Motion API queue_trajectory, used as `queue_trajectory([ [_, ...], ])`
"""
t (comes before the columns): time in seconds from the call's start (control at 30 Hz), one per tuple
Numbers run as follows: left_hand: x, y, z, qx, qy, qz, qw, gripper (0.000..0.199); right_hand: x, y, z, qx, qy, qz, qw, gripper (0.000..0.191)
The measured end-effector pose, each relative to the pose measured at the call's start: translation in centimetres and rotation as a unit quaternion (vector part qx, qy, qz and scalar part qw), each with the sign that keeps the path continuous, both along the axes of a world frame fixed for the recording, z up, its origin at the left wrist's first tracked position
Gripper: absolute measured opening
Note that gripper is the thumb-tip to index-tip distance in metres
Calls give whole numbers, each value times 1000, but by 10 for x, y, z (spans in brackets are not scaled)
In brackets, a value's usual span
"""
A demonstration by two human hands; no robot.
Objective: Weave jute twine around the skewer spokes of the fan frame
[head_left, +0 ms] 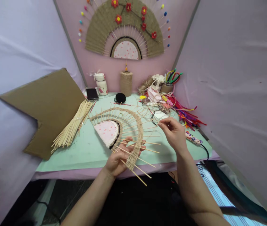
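A half-round fan frame (140, 130) of thin wooden sticks, with a woven band of twine, is tilted above the table. Its inner half disc (107, 131) is white-pink with dots and edged in black. My left hand (121, 157) holds the frame from below near its lower end, fingers showing between the sticks. To the right of the band, my right hand (172, 130) is raised with thumb and forefinger pinched on a thin strand of twine, which runs toward the frame.
On the green-covered table (77, 161) lie a stick bundle (73, 127), cardboard (53, 110), a twine spool (126, 83), a white bottle (101, 84), colored pipe cleaners (187, 114) and a glue gun (193, 138). A finished fan (95, 34) hangs behind.
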State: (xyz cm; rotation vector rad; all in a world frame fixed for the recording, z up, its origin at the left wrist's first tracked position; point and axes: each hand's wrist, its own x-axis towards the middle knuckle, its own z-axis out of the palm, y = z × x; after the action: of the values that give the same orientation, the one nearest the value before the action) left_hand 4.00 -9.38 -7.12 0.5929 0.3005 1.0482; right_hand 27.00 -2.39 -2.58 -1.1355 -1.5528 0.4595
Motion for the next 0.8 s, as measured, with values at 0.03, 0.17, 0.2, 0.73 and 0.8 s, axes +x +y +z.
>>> queue_trajectory([
  [0.03,0,0,0,1,-2,-2,1000,54,3,4,2,-21,2,11,1000,15],
  [0.17,1,-1,1,8,-10,-11,1000,56,5,21,-2,-134,54,66,987,20],
  [0.2,1,-2,2,10,-10,-12,1000,56,1,24,-5,-153,72,73,983,21],
  [0.73,-1,-5,3,25,-20,-41,999,57,-62,24,-39,-171,184,54,966,29],
  [0.8,-1,-5,4,26,-21,-44,999,56,-62,23,-37,-183,196,72,961,29],
])
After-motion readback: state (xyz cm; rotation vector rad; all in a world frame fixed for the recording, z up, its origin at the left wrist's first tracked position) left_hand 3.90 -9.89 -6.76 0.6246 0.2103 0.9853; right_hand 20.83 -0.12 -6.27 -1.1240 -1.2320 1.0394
